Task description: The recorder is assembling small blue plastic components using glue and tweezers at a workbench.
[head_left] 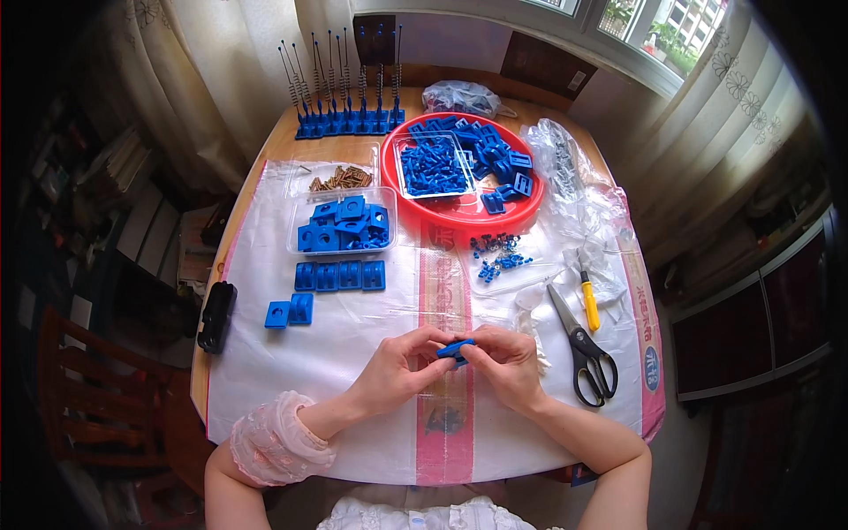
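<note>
Between my two hands, above the middle of the table's near part, is a small blue plastic piece (456, 349). My left hand (408, 360) pinches it from the left, thumb and fingertips closed on it. From the other side my right hand (503, 362) grips it with the thumb on top. The fingers cover much of the piece, so its full shape is hidden. To the left lie a pair of blue parts (289, 311), and behind them a row of several blue curved blocks (339, 276).
A clear box (390, 238) holds blue square plates. Behind it lie brass-coloured screws (342, 178). A red basin (535, 212) carries more blue parts. Blue stands with springs (353, 122) line the back left. Scissors (579, 340) and a yellow-handled screwdriver (590, 305) lie right; a black case (217, 318) lies left.
</note>
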Demonstrator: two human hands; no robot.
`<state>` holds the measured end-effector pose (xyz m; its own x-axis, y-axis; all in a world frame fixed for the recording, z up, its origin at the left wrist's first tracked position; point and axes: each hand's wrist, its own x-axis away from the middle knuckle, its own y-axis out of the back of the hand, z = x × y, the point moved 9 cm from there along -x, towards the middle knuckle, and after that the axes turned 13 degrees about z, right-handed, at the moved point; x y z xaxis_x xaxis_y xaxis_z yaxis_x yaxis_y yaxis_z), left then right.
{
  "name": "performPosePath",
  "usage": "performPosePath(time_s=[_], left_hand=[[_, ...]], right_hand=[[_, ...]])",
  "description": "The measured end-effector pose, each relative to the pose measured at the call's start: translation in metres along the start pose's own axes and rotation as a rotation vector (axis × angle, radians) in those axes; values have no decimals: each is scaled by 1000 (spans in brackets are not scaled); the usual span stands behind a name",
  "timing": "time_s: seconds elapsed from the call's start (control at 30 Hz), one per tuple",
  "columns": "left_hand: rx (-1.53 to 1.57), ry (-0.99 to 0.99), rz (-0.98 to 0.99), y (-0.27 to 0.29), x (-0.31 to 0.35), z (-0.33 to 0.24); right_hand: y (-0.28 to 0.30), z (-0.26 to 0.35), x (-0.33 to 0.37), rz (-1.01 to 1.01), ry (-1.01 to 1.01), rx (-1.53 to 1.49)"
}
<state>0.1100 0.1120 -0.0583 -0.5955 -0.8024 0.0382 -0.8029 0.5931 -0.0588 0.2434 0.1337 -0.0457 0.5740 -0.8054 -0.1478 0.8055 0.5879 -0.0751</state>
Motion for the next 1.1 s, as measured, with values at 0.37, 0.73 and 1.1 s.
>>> performPosePath(time_s=[0.37,0.73,1.1], left_hand=[[18,-66,-35,2,0,2],[58,-65,-29,1,-1,0],[73,-51,-14,2,-2,1]], right_hand=[[3,2,1,-21,-8,84],[1,-4,0,-14,-26,-63],[3,0,-1,2,35,27]])
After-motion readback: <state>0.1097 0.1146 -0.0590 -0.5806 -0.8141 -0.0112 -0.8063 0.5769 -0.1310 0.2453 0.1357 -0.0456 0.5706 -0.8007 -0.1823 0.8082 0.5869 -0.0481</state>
